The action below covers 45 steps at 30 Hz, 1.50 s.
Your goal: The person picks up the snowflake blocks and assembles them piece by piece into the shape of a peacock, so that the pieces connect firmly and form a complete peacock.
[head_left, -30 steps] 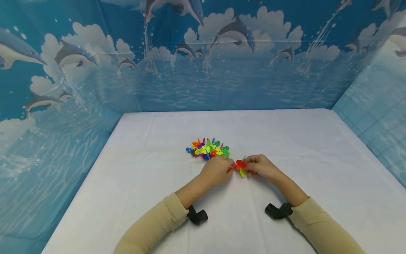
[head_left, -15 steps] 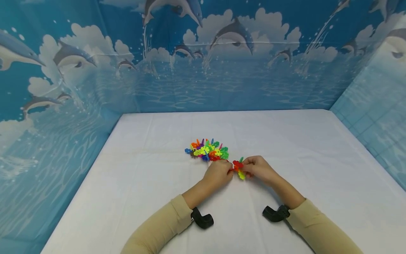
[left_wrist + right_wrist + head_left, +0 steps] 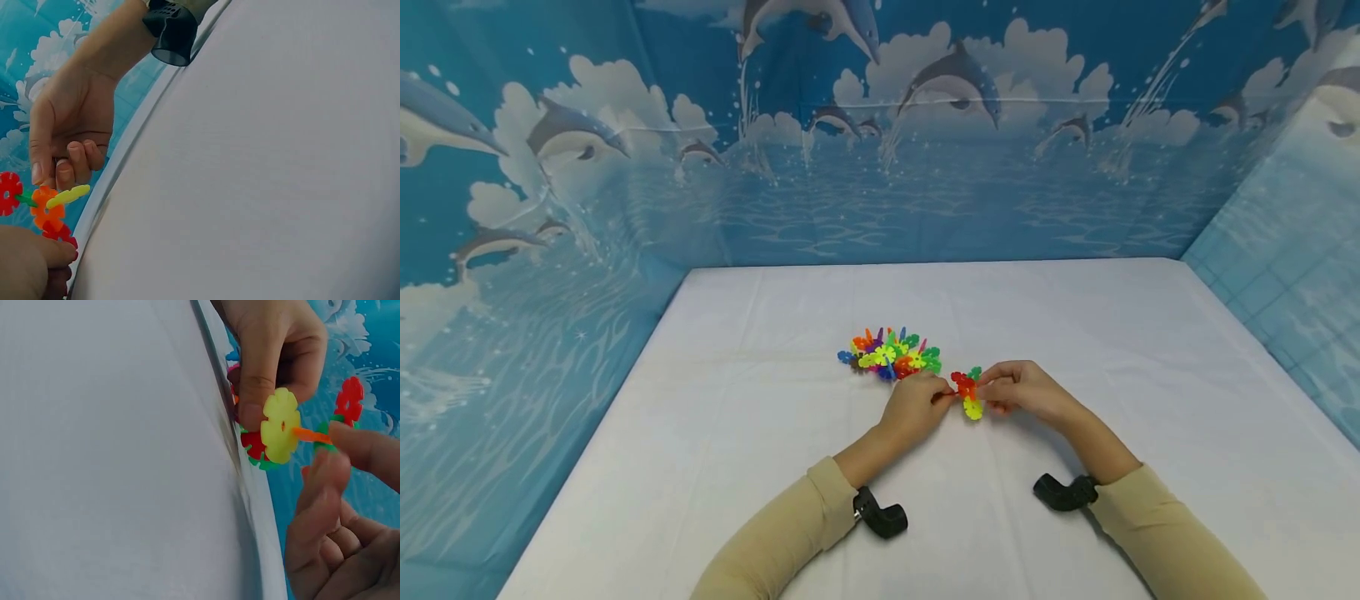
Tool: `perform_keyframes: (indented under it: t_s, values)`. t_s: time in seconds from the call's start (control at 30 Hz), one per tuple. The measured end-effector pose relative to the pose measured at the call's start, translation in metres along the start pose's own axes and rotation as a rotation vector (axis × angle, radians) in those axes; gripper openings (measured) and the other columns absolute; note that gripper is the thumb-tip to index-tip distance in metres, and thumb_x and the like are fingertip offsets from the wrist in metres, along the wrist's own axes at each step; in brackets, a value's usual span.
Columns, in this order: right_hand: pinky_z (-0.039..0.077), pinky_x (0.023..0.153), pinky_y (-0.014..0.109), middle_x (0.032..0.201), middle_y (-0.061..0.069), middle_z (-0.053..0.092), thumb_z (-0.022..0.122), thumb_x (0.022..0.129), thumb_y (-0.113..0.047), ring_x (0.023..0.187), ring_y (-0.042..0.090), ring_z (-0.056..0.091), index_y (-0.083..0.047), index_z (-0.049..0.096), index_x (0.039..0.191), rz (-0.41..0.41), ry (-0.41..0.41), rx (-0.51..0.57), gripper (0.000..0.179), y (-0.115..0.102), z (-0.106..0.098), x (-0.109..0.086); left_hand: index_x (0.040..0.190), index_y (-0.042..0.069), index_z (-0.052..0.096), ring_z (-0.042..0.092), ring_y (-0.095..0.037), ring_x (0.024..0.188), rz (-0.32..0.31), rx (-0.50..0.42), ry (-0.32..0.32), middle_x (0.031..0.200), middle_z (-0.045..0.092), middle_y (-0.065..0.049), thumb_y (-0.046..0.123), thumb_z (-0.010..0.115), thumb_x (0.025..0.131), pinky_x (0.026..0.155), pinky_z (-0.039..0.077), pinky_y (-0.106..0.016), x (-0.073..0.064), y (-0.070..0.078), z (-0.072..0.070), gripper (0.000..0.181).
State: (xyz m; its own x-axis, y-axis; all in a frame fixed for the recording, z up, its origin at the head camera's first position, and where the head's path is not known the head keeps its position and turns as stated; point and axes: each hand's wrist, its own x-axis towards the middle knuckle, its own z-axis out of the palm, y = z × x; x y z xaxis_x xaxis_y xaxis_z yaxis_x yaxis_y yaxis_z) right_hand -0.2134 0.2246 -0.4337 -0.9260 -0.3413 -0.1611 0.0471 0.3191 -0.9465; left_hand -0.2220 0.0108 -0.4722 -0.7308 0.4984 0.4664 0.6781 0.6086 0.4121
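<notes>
Both hands hold a small joined cluster of flower-shaped plastic interlocking pieces. My left hand point(image 3: 917, 407) pinches its red piece point(image 3: 60, 235) between thumb and fingers. From the other side, my right hand point(image 3: 1024, 388) pinches the orange piece point(image 3: 307, 435) between thumb and index finger, the other fingers loosely curled. A yellow piece point(image 3: 973, 408) sticks out toward the person. Another red piece point(image 3: 350, 399) and a green one point(image 3: 975, 372) stand at the far side. Fingers partly hide the joints between the pieces.
A pile of many-coloured flower pieces point(image 3: 887, 354) lies just beyond the left hand on the white-covered table point(image 3: 790, 317). A dolphin-print cloth point(image 3: 910, 192) hangs behind the table and along its sides. Black wrist mounts point(image 3: 882, 515) project from both sleeves.
The right hand has shifted slightly right and away from the person, and the joined pieces have turned, the yellow one showing its face more. Since the first frame, the left hand has drawn slightly nearer.
</notes>
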Motion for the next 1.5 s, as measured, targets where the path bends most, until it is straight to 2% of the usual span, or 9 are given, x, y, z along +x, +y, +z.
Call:
perform_keyframes:
  t_s: [0.17, 0.47, 0.67, 0.9, 0.97, 1.07, 1.13, 1.33, 1.5]
  values:
    - [0.044, 0.056, 0.028, 0.08, 0.009, 0.056, 0.063, 0.092, -0.009, 0.061, 0.019, 0.049, 0.009, 0.054, 0.122, -0.12, -0.024, -0.058, 0.036, 0.004, -0.005, 0.001, 0.083, 0.009, 0.076, 0.06, -0.01, 0.073, -0.027, -0.015, -0.013, 0.081, 0.068, 0.0, 0.017, 0.072, 0.09, 0.065, 0.045, -0.014, 0.001, 0.002, 0.0, 0.011]
    - [0.049, 0.056, 0.029, 0.089, 0.016, 0.064, 0.065, 0.093, -0.009, 0.067, 0.024, 0.057, 0.006, 0.06, 0.122, -0.182, -0.096, -0.107, 0.032, 0.014, -0.011, 0.004, 0.086, 0.012, 0.078, 0.053, -0.007, 0.063, -0.063, 0.127, -0.118, 0.072, 0.059, 0.005, 0.021, 0.07, 0.091, 0.055, 0.04, -0.017, 0.011, 0.008, -0.001, 0.013]
    - [0.051, 0.06, 0.028, 0.092, 0.017, 0.066, 0.063, 0.093, -0.005, 0.069, 0.024, 0.06, 0.009, 0.059, 0.122, -0.216, -0.133, -0.085, 0.032, 0.017, -0.013, 0.004, 0.101, 0.009, 0.076, 0.059, -0.01, 0.073, -0.102, 0.062, -0.19, 0.085, 0.068, 0.002, 0.012, 0.066, 0.089, 0.062, 0.046, -0.018, 0.009, 0.011, -0.011, 0.016]
    - [0.052, 0.063, 0.027, 0.093, 0.015, 0.066, 0.065, 0.092, -0.003, 0.07, 0.022, 0.061, 0.008, 0.06, 0.12, -0.207, -0.106, -0.101, 0.031, 0.016, -0.012, 0.004, 0.101, 0.008, 0.075, 0.053, -0.01, 0.07, -0.062, -0.076, -0.16, 0.084, 0.066, 0.002, 0.011, 0.064, 0.092, 0.063, 0.045, -0.017, 0.009, 0.014, -0.059, 0.015]
    - [0.052, 0.063, 0.027, 0.093, 0.017, 0.065, 0.064, 0.092, -0.004, 0.069, 0.023, 0.06, 0.008, 0.059, 0.121, -0.208, -0.108, -0.105, 0.032, 0.015, -0.012, 0.004, 0.099, 0.006, 0.075, 0.055, -0.011, 0.074, -0.065, -0.104, -0.109, 0.087, 0.067, 0.0, 0.011, 0.063, 0.093, 0.066, 0.047, -0.018, 0.019, 0.011, -0.077, 0.015]
    - [0.052, 0.064, 0.027, 0.092, 0.018, 0.063, 0.064, 0.093, -0.005, 0.07, 0.023, 0.059, 0.009, 0.058, 0.122, -0.211, -0.115, -0.105, 0.033, 0.015, -0.012, 0.004, 0.1, 0.005, 0.075, 0.058, -0.016, 0.079, -0.148, -0.087, -0.122, 0.09, 0.067, -0.003, 0.013, 0.061, 0.095, 0.071, 0.05, -0.025, 0.044, -0.002, -0.101, 0.017]
    - [0.051, 0.064, 0.027, 0.09, 0.017, 0.063, 0.064, 0.093, -0.005, 0.07, 0.023, 0.059, 0.009, 0.058, 0.122, -0.212, -0.117, -0.104, 0.033, 0.017, -0.012, 0.005, 0.1, 0.005, 0.074, 0.058, -0.016, 0.078, -0.236, -0.039, -0.195, 0.09, 0.066, -0.003, 0.016, 0.06, 0.096, 0.072, 0.05, -0.028, 0.063, -0.012, -0.109, 0.018]
    - [0.052, 0.065, 0.027, 0.09, 0.017, 0.064, 0.065, 0.092, -0.005, 0.07, 0.022, 0.06, 0.01, 0.058, 0.121, -0.224, -0.125, -0.096, 0.033, 0.021, -0.009, 0.006, 0.09, 0.007, 0.069, 0.05, -0.014, 0.058, -0.522, 0.245, -0.572, 0.063, 0.05, 0.0, 0.039, 0.066, 0.092, 0.066, 0.047, -0.032, 0.104, -0.035, -0.107, 0.032]
    - [0.052, 0.065, 0.028, 0.09, 0.016, 0.064, 0.065, 0.093, -0.006, 0.07, 0.023, 0.059, 0.009, 0.058, 0.122, -0.236, -0.128, -0.094, 0.034, 0.02, -0.007, 0.006, 0.115, 0.014, 0.069, 0.057, -0.013, 0.067, -0.619, 0.442, -0.818, 0.077, 0.061, 0.001, 0.048, 0.065, 0.088, 0.082, 0.047, -0.033, 0.12, -0.03, -0.097, 0.044]
